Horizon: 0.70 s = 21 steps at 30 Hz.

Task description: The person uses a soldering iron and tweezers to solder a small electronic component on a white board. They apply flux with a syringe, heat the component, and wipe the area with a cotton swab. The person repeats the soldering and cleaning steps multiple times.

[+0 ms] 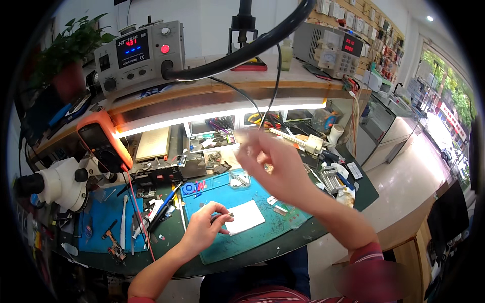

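My left hand (206,226) is closed in a pinch at the left edge of a flat white rectangular block (248,220). Between its fingertips is a small dark piece, too small to name. The block lies on a teal work mat (222,249). Raised above the far part of the mat, my right hand (275,169) has bent fingers smeared by motion; whether they hold anything does not show. Beyond the block sits a small clear tray (239,179) of bits, and small parts (279,207) lie to its right.
A microscope (55,184), an orange multimeter (103,141) and a second blue mat (103,222) with tools stand at the left. A soldering station (141,58) and power supply (331,50) sit on the shelf. A thick black hose (242,58) arches across. Tools (333,179) crowd the right.
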Available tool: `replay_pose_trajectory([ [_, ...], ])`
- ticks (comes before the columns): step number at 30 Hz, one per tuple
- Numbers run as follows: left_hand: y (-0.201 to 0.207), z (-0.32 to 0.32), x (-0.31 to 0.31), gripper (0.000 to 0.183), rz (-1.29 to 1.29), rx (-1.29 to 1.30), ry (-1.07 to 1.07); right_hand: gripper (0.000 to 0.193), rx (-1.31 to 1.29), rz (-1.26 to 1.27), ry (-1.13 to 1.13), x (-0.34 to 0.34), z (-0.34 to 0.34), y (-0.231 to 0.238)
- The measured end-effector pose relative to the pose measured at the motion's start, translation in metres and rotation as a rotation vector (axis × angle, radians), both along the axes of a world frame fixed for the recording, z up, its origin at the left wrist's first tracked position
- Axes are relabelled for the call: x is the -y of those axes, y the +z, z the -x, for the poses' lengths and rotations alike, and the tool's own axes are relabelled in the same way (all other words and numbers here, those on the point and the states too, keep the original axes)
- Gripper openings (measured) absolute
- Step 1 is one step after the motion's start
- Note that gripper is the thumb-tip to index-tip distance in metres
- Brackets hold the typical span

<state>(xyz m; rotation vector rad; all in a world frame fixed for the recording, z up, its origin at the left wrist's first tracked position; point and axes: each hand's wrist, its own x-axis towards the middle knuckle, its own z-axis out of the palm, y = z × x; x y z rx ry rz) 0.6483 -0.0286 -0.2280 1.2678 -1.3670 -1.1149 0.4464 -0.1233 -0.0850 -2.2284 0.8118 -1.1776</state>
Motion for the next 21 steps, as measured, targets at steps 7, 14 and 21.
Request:
replay_pose_trajectory([
  [7, -0.006, -0.013, 0.009, 0.014, 0.433, 0.375, 0.123, 0.032, 0.721, -0.47, 0.132, 0.202, -0.059, 0.11],
  [14, -0.007, -0.016, -0.001, 0.015, 0.569, 0.461, 0.207, 0.017, 0.507, -0.303, -0.125, 0.212, -0.062, 0.128],
  [21, -0.008, -0.014, -0.003, 0.009, 0.457, 0.536, 0.201, 0.012, 0.581, 0.005, -0.289, 0.16, -0.013, 0.143],
])
